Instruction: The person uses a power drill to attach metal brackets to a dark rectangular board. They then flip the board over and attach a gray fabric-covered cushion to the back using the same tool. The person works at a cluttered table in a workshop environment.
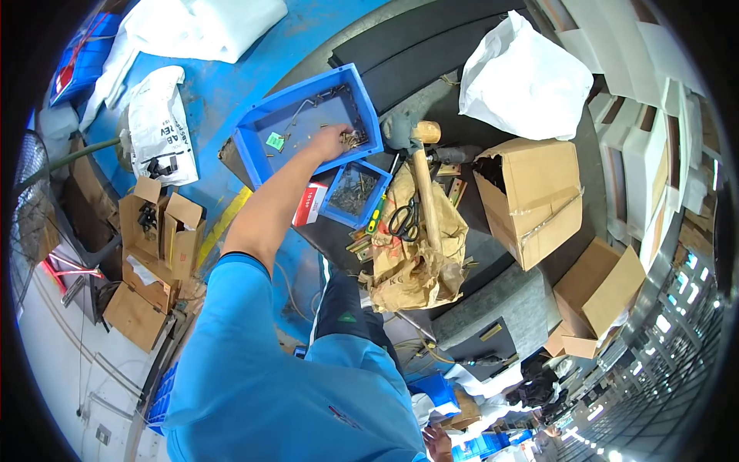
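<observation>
My left hand (332, 142) reaches into a large blue plastic bin (254, 158), its fingers closed down among brass-coloured screws (354, 139) at the right end. Just which screws they pinch is hard to see. Loose long rods and a green label (275, 141) lie elsewhere in that bin. Against its near side stands a smaller blue bin (332, 209) with many thin metal fasteners. My right hand (437, 443) shows small at the lower edge, away from the bins; its fingers are too unclear to read.
Right of the bins, a wooden-handled mallet (426, 192), black scissors (404, 221) and a green-yellow screwdriver (376, 215) lie around a crumpled brown sack (416, 281). A red-white box (309, 205) touches the small bin. Cardboard boxes (539, 196) and a white bag (523, 77) stand farther right.
</observation>
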Available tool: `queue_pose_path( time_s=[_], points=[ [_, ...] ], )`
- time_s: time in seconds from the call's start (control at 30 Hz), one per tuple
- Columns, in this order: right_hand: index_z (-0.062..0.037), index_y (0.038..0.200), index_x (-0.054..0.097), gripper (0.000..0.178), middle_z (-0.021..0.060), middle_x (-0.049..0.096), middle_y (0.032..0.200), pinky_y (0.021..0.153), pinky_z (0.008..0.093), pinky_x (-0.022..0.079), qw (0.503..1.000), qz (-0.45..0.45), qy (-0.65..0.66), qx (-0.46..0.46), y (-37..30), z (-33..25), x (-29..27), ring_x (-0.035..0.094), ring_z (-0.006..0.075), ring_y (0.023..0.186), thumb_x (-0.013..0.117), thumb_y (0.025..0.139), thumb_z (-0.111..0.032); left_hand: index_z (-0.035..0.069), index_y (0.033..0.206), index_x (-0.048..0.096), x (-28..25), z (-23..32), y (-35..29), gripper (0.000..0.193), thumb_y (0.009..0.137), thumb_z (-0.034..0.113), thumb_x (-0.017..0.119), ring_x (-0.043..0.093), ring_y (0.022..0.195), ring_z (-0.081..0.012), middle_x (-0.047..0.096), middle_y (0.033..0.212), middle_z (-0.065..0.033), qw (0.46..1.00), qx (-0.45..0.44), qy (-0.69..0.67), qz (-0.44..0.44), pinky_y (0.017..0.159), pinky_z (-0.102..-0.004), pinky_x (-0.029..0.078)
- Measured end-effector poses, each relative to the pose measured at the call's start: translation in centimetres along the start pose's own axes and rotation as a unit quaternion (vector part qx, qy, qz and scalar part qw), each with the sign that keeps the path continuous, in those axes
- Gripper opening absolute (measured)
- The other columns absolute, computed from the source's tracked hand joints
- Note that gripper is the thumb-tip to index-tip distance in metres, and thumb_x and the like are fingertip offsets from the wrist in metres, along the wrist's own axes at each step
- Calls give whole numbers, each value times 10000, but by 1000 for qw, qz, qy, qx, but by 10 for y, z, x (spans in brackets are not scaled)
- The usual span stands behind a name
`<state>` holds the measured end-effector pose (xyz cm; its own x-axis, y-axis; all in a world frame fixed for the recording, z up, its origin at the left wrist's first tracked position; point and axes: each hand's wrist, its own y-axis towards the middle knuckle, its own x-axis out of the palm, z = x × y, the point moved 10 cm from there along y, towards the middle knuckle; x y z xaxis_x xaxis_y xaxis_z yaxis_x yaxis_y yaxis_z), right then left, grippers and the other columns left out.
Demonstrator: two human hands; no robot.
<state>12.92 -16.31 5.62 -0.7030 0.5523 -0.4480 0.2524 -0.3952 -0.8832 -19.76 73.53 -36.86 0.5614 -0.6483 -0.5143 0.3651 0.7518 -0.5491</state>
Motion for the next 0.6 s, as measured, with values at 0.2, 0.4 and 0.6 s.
queue_pose_path(
  time_s=[0.2,0.4,0.6],
  points=[
    [-38,1399,431,654,212,566,1288,905,486,520,1000,15,0,-7,-5,-34,22,607,365,1110,603,932,-462,74,1201,648,6,26,26,430,796,207,705,655,1038,-327,680,1123,-176,992,-120,16,-45,912,-412,513],
    [-3,1406,398,605,234,565,1303,877,452,561,998,14,3,-58,-5,-69,23,642,358,1049,519,986,-422,39,1124,710,9,36,28,319,865,185,595,633,1152,-327,648,1233,-190,968,-240,76,-18,946,-423,522],
    [-3,1409,396,613,238,578,1274,858,442,569,998,7,25,-48,-2,-54,22,650,360,1027,545,977,-411,36,1128,709,18,35,31,327,838,151,609,630,1147,-343,649,1222,-198,972,-200,116,-51,942,-419,524]
  ],
)
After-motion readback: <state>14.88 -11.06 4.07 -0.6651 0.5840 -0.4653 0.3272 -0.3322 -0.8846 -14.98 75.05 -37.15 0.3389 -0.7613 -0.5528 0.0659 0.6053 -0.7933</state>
